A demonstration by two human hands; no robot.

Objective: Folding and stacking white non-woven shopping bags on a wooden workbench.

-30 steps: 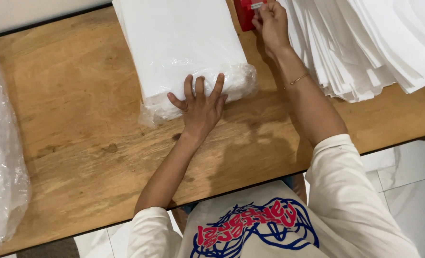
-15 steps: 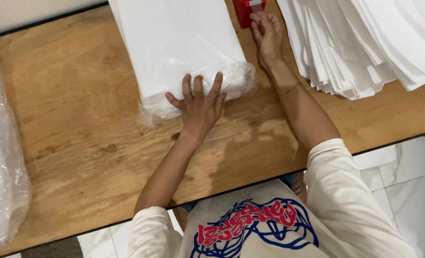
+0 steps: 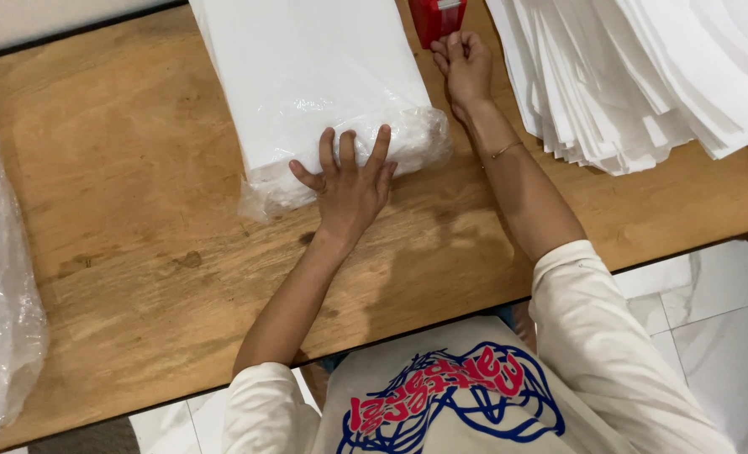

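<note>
Pinning down the wrapped white stack at the counter (image 3: 122, 252)

Left hand (image 3: 349, 181) lies open, fingers spread flat on the near end of the plastic-wrapped bundle (image 3: 307, 76); right hand (image 3: 465, 63) is loosely curled by the red dispenser (image 3: 438, 15). I'd keep that palm pressing evenly so the wrap stays tight.

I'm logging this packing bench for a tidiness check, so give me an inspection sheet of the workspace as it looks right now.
Surface: wooden table, worn and stained.
Job's things: white stack wrapped in clear plastic; left hand pressed flat on its near end.
Clutter: red tape dispenser at the far edge; fanned white sheets to the right; crumpled clear plastic at the left edge.
Grippers: left hand open, palm down; right hand curled just below the dispenser, grip unclear.
Cables: nothing seen.
Surroundings: white tiled floor below the table edge.
</note>
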